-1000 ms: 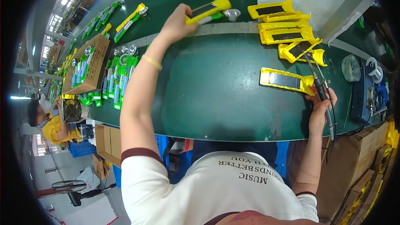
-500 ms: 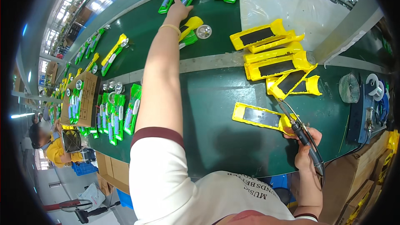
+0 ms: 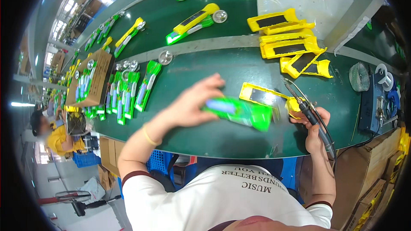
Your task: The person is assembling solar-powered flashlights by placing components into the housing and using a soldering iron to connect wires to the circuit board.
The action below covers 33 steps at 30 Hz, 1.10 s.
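My left hand (image 3: 195, 105) is gripping the end of a green plastic shell (image 3: 252, 114) with a blue battery cell in it. Motion blurs the shell, which is above the bench just in front of a yellow shell (image 3: 264, 96). That yellow shell has a dark panel set in its face. My right hand (image 3: 316, 124) is closed round a soldering iron (image 3: 309, 112) with a dark handle. Its tip points away from me, over the bench. The same hand's fingers also touch the near right end of the yellow shell.
Several yellow shells (image 3: 295, 47) are piled at the back right. Green shells with cells (image 3: 124, 98) stand in a row on the left beside a cardboard box (image 3: 96, 79). A joined yellow and green piece (image 3: 195, 21) lies beyond the strip. A solder spool (image 3: 385, 79) stands right.
My left hand has come back from the far side of the bench with a green shell from the far row. My right hand still holds the soldering iron in nearly the same place.
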Each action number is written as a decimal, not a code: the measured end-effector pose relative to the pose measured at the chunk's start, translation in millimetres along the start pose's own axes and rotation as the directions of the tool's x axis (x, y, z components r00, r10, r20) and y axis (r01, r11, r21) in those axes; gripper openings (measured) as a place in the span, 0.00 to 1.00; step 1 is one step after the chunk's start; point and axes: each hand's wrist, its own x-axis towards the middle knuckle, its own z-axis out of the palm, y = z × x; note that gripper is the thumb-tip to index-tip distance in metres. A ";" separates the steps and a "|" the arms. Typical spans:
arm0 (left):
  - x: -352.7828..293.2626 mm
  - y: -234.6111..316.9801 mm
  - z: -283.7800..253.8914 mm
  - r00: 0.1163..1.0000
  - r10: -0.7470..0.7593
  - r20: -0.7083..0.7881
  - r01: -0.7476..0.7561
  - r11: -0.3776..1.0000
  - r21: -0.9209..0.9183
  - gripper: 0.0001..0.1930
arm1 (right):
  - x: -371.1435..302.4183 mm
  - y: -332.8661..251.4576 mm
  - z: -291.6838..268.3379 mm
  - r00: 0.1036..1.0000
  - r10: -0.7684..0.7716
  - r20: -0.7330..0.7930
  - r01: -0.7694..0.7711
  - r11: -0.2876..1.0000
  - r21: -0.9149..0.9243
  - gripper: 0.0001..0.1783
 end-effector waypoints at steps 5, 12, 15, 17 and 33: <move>-23.5 24.7 45.9 0.997 0.039 -0.067 -0.034 0.997 0.074 0.27 | -3.2 -1.0 37.7 0.990 0.080 0.119 -0.084 0.996 0.027 0.30; -65.1 5.6 11.8 0.968 -0.066 -0.243 0.095 0.989 0.112 0.29 | -22.5 4.7 7.1 0.871 -0.074 -0.485 0.180 0.968 0.175 0.21; -49.6 23.4 28.6 0.996 0.021 -0.090 -0.004 0.983 0.186 0.35 | -34.0 2.5 4.8 0.854 -0.106 -0.510 0.228 0.956 0.184 0.18; -34.7 26.6 39.3 0.992 0.067 -0.103 -0.044 0.977 0.211 0.37 | -29.8 -4.0 14.6 0.841 -0.099 -0.531 0.229 0.956 0.185 0.14; 6.7 44.9 68.0 0.937 0.139 -0.321 -0.142 0.990 0.015 0.09 | -37.8 1.6 44.9 0.944 -0.046 -0.328 0.158 0.933 0.323 0.15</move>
